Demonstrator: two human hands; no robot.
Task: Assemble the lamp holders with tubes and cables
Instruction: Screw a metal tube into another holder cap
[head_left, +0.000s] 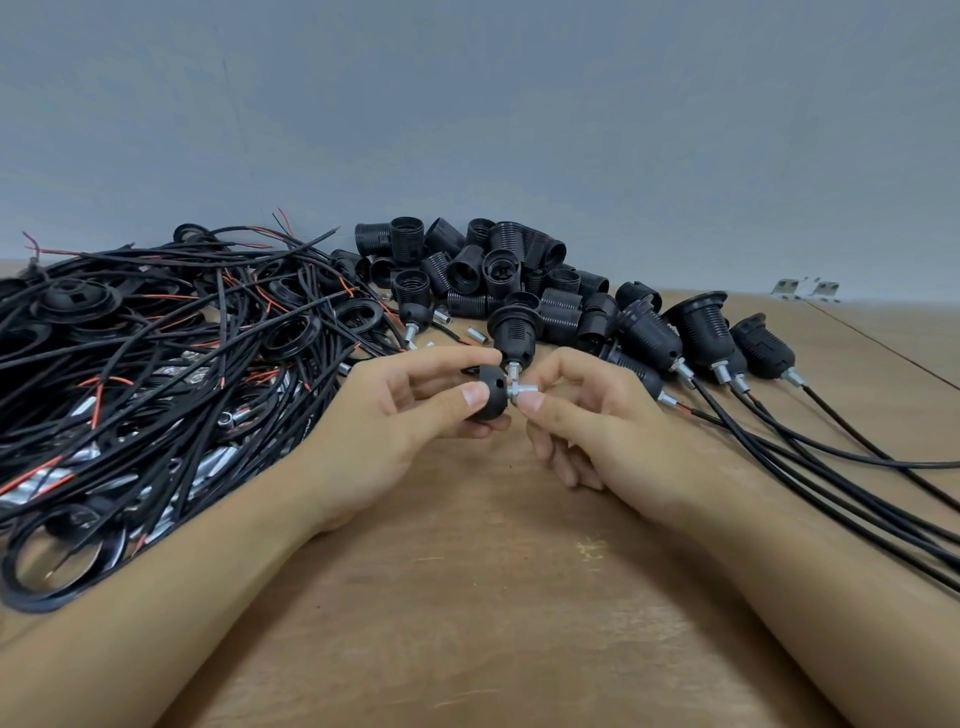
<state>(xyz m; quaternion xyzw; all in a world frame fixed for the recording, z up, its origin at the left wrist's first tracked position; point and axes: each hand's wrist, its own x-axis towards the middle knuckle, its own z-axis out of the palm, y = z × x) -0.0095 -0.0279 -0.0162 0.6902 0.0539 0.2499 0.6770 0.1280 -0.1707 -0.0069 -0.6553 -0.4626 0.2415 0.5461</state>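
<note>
My left hand (410, 410) grips a black dome-shaped lamp holder cap (492, 397) between thumb and fingers, above the middle of the wooden table (467, 597). My right hand (587, 415) pinches a short threaded metal tube (524, 389) with thumb and forefinger, its end set against the cap's top. Just behind the hands stands a lamp holder (511, 327) with a metal tube at its base.
A tangle of black and red cables (156, 364) with rings and metal tubes fills the left. A pile of black threaded lamp holder shells (493, 270) lies at the back. Several assembled holders with cables (701, 338) trail off to the right. Loose tubes (478, 335) lie behind the hands.
</note>
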